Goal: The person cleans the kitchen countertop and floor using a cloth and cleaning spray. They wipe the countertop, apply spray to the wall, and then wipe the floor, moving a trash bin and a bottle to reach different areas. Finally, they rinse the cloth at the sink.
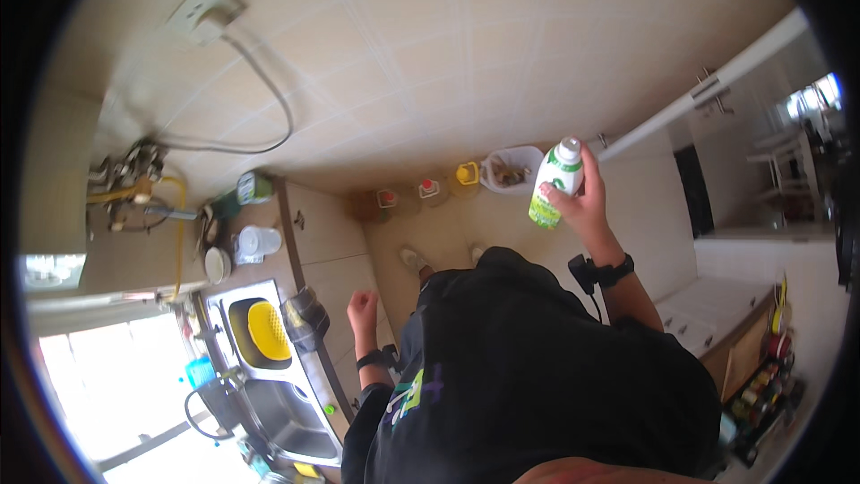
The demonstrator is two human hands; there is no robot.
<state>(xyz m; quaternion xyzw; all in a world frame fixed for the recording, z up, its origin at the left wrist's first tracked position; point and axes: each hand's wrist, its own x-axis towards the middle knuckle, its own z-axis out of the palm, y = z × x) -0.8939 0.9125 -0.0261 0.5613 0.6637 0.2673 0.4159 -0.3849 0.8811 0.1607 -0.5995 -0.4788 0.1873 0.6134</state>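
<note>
My right hand [581, 198] grips a white and green plastic bottle [556, 181] around its side. The bottle leans slightly, its white top upward, and bears printed writing. My left hand [363, 312] hangs beside the counter with its fingers curled in, and no object shows in it. Near that hand, a dark folded cloth [306, 318] drapes over the counter edge by the sink. A small green cap [329, 409] lies on the counter strip in front of the steel sink basin [289, 417].
A yellow strainer basket [269, 331] sits in the other basin. Clear plastic containers [259, 240] stand on the counter. Along the wall on the floor are a lined waste bin [514, 171] and several capped jugs [466, 175]. A door [732, 128] stands at the right.
</note>
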